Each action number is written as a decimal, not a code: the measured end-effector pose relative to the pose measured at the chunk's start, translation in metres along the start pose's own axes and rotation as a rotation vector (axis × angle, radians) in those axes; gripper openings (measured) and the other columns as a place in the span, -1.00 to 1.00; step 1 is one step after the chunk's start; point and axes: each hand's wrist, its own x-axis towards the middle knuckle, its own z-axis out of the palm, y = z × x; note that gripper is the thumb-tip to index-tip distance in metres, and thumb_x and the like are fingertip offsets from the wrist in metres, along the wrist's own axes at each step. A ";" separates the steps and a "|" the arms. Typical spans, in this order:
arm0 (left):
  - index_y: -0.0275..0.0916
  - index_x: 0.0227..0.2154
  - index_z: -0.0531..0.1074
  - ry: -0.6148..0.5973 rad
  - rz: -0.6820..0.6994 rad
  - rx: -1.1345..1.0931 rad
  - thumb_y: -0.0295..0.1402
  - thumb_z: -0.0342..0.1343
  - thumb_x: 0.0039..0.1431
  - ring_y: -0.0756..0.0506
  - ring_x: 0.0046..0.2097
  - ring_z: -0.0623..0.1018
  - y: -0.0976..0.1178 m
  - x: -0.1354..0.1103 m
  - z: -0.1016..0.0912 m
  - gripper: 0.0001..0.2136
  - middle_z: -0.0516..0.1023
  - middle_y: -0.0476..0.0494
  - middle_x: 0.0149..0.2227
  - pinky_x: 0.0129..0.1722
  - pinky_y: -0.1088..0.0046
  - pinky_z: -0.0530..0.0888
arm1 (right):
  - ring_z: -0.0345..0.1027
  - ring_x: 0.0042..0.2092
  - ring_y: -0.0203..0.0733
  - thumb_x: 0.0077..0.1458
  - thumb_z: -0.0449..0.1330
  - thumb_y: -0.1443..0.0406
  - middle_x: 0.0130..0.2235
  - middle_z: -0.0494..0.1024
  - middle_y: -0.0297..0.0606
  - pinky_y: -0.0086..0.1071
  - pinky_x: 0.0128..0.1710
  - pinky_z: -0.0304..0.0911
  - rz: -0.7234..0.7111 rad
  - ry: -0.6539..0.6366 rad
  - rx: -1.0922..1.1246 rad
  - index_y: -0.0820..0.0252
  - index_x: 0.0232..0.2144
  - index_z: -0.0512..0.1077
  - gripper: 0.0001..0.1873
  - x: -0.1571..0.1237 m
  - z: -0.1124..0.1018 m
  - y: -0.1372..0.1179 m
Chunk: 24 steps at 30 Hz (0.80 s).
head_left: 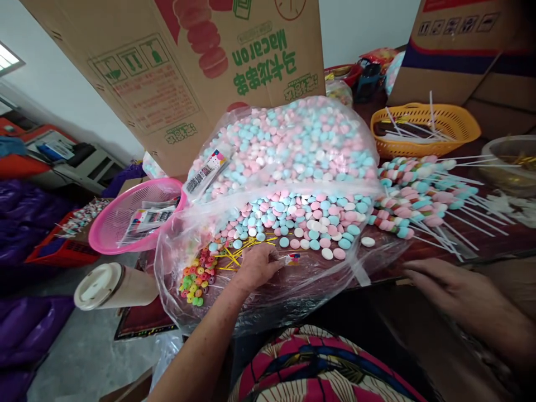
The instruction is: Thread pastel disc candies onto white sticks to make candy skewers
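At the front of the table, my left hand (258,267) has its fingers pinched on a small clear wrapper (293,258) with red and blue print. Gold twist ties (232,255) lie beside its fingertips, and a small heap of coloured ring candies (199,279) is left of it. Just beyond spread loose pink, blue and white candies (310,223), spilling from a large clear bag (293,139). My right hand (456,296), a little blurred, hovers by the table's front edge with fingers stretched out and nothing visible in them. Finished candy skewers (427,195) on white sticks lie beyond it.
A pink basket (136,215) holds printed wrappers, with a lidded cup (113,286) in front of it. A yellow basket (427,131) with white sticks and a clear tub (508,167) stand at right. A tall Macaron carton (201,67) rises behind the candy bag.
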 end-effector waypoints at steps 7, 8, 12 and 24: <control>-0.24 -0.36 0.49 0.014 0.145 -0.131 -0.34 0.07 0.12 -0.10 -0.26 0.52 0.002 -0.006 -0.008 -0.86 0.57 -0.10 -0.34 -0.17 0.37 0.41 | 0.35 -0.26 -0.14 0.09 0.09 0.33 -0.34 0.52 -0.16 -0.29 -0.23 0.23 -0.262 -0.342 0.149 0.23 -0.35 0.46 -0.85 0.058 0.123 -0.074; -0.24 -0.32 0.50 0.035 0.158 -0.112 -0.35 0.08 0.10 -0.15 -0.19 0.52 0.004 -0.005 -0.009 -0.85 0.57 -0.15 -0.26 -0.10 0.28 0.39 | 0.33 -0.31 -0.16 0.11 0.04 0.37 -0.41 0.50 -0.18 -0.31 -0.27 0.20 -0.256 -0.338 0.127 0.24 -0.43 0.45 -0.81 0.061 0.134 -0.080; -0.16 0.02 0.37 0.109 0.227 -0.052 -0.36 0.19 -0.03 -0.32 0.17 0.28 0.015 0.003 -0.014 -0.53 0.32 -0.28 0.17 0.16 -0.11 0.09 | 0.26 -0.35 -0.19 0.03 0.10 0.39 -0.47 0.44 -0.25 -0.33 -0.31 0.11 -0.280 -0.306 0.041 0.22 -0.53 0.39 -0.87 0.070 0.141 -0.084; -0.20 -0.41 0.46 -0.062 0.336 -0.381 -0.22 0.02 0.16 -0.04 -0.39 0.44 0.058 0.025 -0.012 -0.80 0.49 -0.02 -0.45 -0.31 0.46 0.40 | 0.25 -0.39 -0.32 0.02 0.12 0.37 -0.46 0.39 -0.38 -0.47 -0.38 0.15 0.066 -0.312 0.573 0.20 -0.47 0.40 -0.93 0.074 0.079 -0.069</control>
